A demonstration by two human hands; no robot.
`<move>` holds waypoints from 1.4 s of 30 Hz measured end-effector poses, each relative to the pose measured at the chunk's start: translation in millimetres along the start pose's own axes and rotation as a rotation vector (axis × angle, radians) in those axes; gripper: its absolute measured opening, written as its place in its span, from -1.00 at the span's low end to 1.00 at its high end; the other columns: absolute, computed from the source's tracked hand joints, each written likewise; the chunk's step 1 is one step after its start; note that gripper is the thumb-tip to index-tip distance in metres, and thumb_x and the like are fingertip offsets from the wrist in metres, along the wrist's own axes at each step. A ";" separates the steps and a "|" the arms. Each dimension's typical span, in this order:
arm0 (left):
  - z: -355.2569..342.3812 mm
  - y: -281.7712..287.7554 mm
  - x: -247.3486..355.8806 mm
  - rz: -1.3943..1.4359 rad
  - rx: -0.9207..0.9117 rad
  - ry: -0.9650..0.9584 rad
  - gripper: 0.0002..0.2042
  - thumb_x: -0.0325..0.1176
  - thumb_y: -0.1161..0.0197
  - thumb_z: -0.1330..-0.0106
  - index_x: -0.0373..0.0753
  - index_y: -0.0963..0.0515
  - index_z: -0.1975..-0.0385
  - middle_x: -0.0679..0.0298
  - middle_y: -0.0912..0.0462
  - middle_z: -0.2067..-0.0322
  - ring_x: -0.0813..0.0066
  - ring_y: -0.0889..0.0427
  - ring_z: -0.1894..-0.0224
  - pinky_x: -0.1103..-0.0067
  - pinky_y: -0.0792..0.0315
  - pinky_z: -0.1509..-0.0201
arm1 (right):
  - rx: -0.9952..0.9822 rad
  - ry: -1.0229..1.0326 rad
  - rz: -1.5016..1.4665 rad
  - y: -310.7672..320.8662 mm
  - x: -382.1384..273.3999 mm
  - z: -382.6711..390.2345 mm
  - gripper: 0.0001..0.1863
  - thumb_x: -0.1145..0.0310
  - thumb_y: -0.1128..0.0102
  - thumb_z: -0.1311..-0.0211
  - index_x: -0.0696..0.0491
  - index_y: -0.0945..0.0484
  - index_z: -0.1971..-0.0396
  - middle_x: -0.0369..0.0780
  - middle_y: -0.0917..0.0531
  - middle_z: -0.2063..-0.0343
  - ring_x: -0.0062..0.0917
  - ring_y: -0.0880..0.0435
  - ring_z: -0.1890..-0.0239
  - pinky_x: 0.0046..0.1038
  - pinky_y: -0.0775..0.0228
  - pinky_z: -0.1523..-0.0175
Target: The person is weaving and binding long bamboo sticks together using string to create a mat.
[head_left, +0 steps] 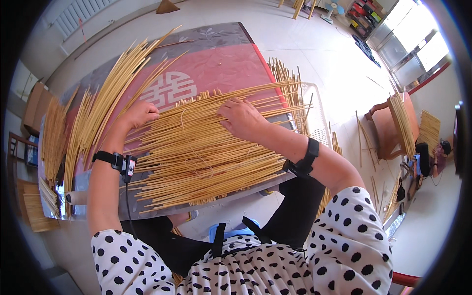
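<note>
A wide layer of straight, dry yellow stalks (216, 147) lies crosswise in front of me on the table, with short stalk ends showing under its far and near edges. My left hand (141, 114) is closed at the left end of the far stalks, its fingers pinched on a stalk. Over the far right part of the layer, my right hand (242, 118) has its fingers curled down; whatever they grip is hidden. A thin pale string (189, 140) runs loosely across the stalks between my hands and ends in a loop.
Long loose stalks (115, 88) are heaped at the table's left, beside brushy brown stalks (53, 137). The table (221, 64) has a red and grey cover. A white plastic crate (317, 113) and more stalks (282, 73) stand off its right edge. A wooden stool (388, 123) stands farther right.
</note>
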State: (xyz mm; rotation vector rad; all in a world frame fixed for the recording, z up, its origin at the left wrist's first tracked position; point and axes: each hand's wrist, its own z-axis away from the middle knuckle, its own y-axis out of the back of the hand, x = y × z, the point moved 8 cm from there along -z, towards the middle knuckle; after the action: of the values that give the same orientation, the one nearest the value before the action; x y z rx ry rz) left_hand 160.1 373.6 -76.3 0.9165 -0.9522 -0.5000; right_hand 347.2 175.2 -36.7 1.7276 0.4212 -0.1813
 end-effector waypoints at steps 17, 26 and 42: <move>9.4 1.2 -10.9 0.115 0.054 -0.005 -0.78 -0.27 -0.20 -0.14 -0.30 -0.60 0.35 0.13 -0.63 0.45 0.33 -0.57 0.40 0.48 -0.41 0.26 | 0.064 -0.030 -0.126 19.9 3.7 -18.4 -0.80 0.35 -0.15 -0.10 0.11 -0.55 0.29 -0.11 -0.60 0.30 -0.20 -0.50 0.09 -0.24 -0.34 -0.03; 61.2 47.5 23.8 0.370 0.258 0.066 -0.82 -0.34 -0.24 -0.19 -0.33 -0.59 0.34 0.36 -0.56 0.47 0.61 -0.47 0.40 0.62 -0.37 0.25 | 0.131 -0.151 -0.290 55.2 -22.4 -0.6 -0.78 0.40 -0.18 -0.10 0.11 -0.54 0.23 -0.12 -0.62 0.29 -0.31 -0.60 0.24 -0.35 -0.42 0.12; 211.2 -39.4 193.2 0.805 0.333 0.100 -0.84 -0.39 -0.17 -0.26 -0.36 -0.59 0.31 0.44 -0.55 0.47 0.72 -0.43 0.37 0.70 -0.33 0.20 | 0.432 -0.229 -1.446 94.0 -121.0 75.9 -0.83 0.36 -0.11 -0.29 0.17 -0.52 0.29 -0.35 -0.53 0.52 -0.73 -0.45 0.44 -0.67 -0.30 0.29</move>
State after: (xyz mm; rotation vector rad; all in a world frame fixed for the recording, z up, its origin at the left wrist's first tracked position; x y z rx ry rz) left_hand 78.3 120.8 37.2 0.7582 -1.2332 0.3945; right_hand 279.6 66.0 76.2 1.4488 1.4683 -1.5654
